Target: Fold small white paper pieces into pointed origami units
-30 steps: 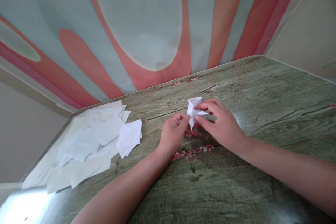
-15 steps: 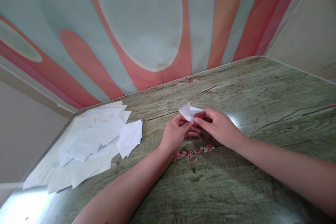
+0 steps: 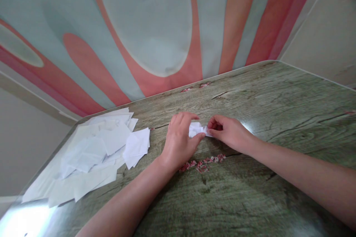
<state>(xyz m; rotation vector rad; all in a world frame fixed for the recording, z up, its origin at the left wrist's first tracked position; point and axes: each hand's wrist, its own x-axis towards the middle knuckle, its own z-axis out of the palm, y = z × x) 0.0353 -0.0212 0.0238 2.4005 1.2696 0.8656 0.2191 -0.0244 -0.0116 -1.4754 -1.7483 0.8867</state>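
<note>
A small folded piece of white paper [image 3: 196,129] lies between my two hands, low over the tabletop. My right hand [image 3: 229,132] pinches its right end between thumb and fingertips, the other fingers curled in. My left hand [image 3: 180,133] arches around its left side, thumb and fingers wide apart. The left thumb reaches the paper's near edge, while the left fingers curve above its far side. Part of the paper's left end is hidden behind the left hand, and its exact folded shape cannot be made out.
A spread pile of white paper sheets [image 3: 89,177] covers the table's left end. Beside it lies a smaller stack of paper squares [image 3: 137,147]. The wood-patterned table [image 3: 278,118] meets a patterned wall panel [image 3: 144,26] at the back.
The folded paper was held up with a pointed shape showing; now it is lower and flatter. My left hand has loosened its pinch and spread its fingers. My right hand still pinches the paper.
</note>
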